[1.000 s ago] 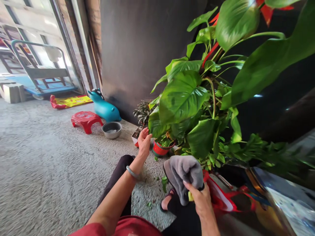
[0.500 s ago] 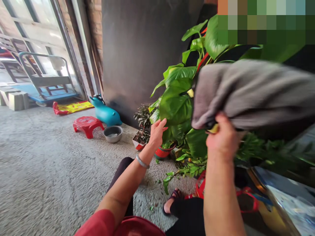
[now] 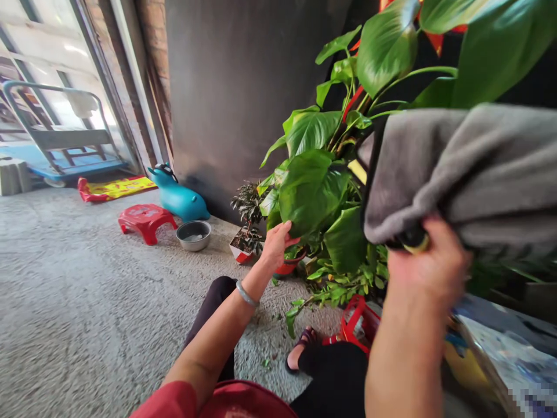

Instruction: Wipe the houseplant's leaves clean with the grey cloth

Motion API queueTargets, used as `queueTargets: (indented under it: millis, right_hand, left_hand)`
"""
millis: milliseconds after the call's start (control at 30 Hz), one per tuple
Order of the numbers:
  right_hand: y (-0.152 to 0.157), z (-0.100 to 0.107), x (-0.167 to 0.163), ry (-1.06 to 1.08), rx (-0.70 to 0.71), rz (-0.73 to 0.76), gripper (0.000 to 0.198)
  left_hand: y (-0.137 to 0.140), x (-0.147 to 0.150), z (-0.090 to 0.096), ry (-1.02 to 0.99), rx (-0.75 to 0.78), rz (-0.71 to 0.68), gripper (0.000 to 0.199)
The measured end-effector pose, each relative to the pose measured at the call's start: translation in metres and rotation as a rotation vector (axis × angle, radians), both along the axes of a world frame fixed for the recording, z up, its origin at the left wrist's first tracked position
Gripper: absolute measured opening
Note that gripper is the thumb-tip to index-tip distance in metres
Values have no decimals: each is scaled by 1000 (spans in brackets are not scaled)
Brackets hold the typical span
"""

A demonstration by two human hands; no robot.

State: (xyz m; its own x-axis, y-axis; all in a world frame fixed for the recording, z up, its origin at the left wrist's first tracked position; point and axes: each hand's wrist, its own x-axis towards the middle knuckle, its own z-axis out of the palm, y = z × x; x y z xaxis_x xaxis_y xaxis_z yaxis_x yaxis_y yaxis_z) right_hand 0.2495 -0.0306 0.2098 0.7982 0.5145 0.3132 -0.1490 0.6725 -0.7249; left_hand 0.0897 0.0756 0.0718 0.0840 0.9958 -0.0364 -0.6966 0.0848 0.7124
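Observation:
My left hand (image 3: 275, 246), with a bangle at the wrist, pinches the lower edge of a broad green leaf (image 3: 311, 188) between thumb and fingers. That leaf belongs to a tall potted plant, whose red pot (image 3: 289, 267) shows partly below the foliage. On the right, my right hand (image 3: 429, 264) is closed around a bunched grey cloth (image 3: 444, 168) with a dark edge. A small black and yellow item (image 3: 412, 239) shows at the thumb, under the cloth; its kind is unclear. Foliage behind the cloth is hidden.
A small potted plant (image 3: 246, 244) stands left of the leaf. Farther left are a metal bowl (image 3: 194, 235), a red stool (image 3: 147, 219), a blue animal-shaped toy (image 3: 183, 197) and a platform trolley (image 3: 73, 139). A red basket (image 3: 363, 325) sits by my foot.
My right hand and the grey cloth have shifted right in view, uncovering more leaves. The left hand stays at the leaf's lower edge. The view has turned slightly right.

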Motion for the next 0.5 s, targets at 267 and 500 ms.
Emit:
queueTargets:
  millis: [267, 500]
  right_hand:
    - [20, -112, -59, 481, -378, 575, 20]
    - [-47, -194, -1, 463, -522, 576, 23]
  left_hand:
    - [12, 2, -2, -18, -97, -11, 25]
    - [-7, -9, -35, -61, -200, -152, 39]
